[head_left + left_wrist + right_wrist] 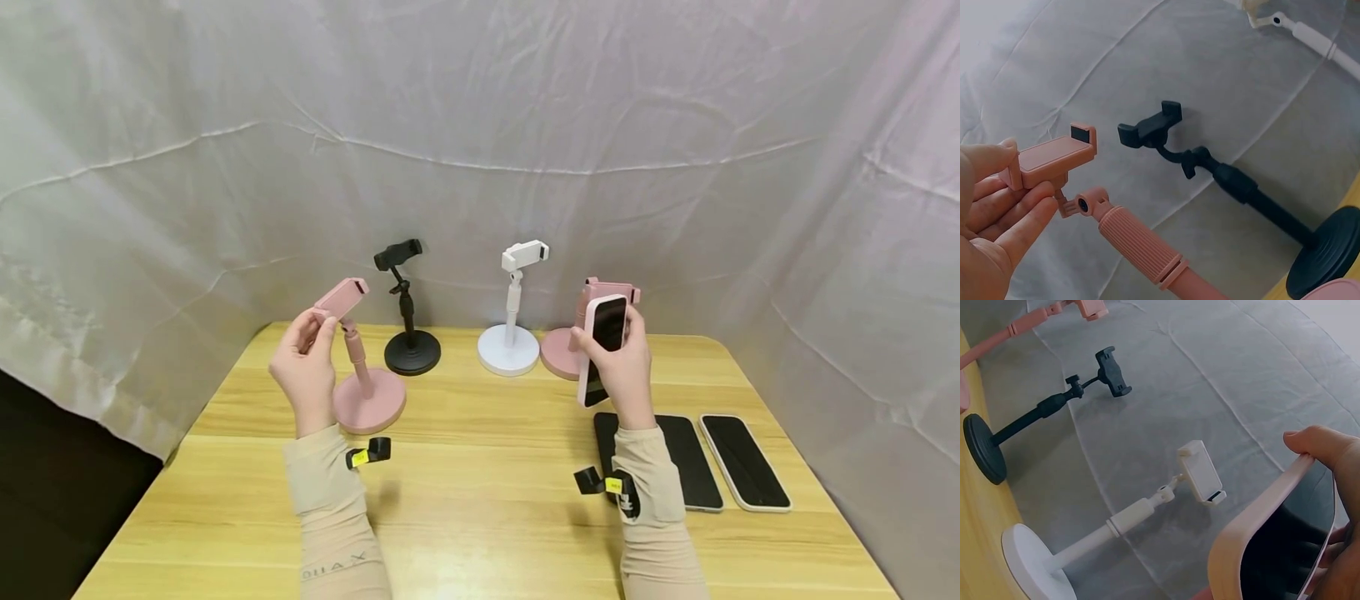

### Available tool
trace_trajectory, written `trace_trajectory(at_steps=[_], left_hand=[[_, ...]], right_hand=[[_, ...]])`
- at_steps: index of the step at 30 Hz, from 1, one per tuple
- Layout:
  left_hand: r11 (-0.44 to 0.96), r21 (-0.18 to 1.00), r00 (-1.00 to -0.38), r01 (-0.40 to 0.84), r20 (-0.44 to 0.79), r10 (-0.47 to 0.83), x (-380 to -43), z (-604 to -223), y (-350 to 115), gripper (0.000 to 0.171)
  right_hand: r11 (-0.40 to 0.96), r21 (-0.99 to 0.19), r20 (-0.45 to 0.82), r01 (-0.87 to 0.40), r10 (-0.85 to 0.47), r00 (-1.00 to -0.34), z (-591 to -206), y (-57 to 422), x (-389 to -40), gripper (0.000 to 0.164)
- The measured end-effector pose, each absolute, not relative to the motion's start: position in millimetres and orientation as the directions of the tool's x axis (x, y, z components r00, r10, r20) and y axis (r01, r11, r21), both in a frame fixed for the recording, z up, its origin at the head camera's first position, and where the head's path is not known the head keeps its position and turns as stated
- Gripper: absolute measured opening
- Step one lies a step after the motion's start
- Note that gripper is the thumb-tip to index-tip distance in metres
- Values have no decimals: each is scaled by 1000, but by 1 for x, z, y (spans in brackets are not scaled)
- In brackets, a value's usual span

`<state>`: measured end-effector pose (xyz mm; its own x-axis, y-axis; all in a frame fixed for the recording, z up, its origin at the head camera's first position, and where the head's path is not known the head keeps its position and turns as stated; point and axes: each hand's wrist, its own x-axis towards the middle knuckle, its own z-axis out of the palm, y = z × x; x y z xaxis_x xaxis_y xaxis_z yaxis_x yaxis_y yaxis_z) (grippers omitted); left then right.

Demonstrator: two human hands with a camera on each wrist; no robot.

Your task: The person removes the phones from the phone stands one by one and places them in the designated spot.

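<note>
My left hand [307,362] grips the lower end of the clamp on a pink phone stand [360,367] at the left. In the left wrist view the thumb lies on the clamp's near jaw, with the fingers beneath the pink clamp [1054,156]. No phone sits in that clamp. My right hand [622,367] holds a phone in a pale pink case [603,350] upright by its edges, screen visible. The phone overlaps a second pink phone stand [615,290] in the head view. In the right wrist view the phone [1229,569] fills the lower right.
A black phone stand [408,317] and a white phone stand [512,308] stand along the back of the wooden table [480,467]. At the right lie a dark tablet [690,458], partly under the right forearm, and a white-edged phone [745,461]. Grey cloth [480,108] hangs behind.
</note>
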<state>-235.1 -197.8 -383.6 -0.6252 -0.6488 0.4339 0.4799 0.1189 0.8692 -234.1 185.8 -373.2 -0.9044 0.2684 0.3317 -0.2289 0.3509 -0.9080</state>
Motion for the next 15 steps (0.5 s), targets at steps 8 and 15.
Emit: trace_trajectory(at_steps=[8,15], left_hand=[[126,869,-615,479,435,-658,-244,-383,-208,31],[160,863,-604,479,456,-654,-253,-384,-222,30]], right_hand=[[371,-906,311,-205,254,-916,-377,184,-237,81],[401,-900,285,-173,239,-928,-379,179,-239,83]])
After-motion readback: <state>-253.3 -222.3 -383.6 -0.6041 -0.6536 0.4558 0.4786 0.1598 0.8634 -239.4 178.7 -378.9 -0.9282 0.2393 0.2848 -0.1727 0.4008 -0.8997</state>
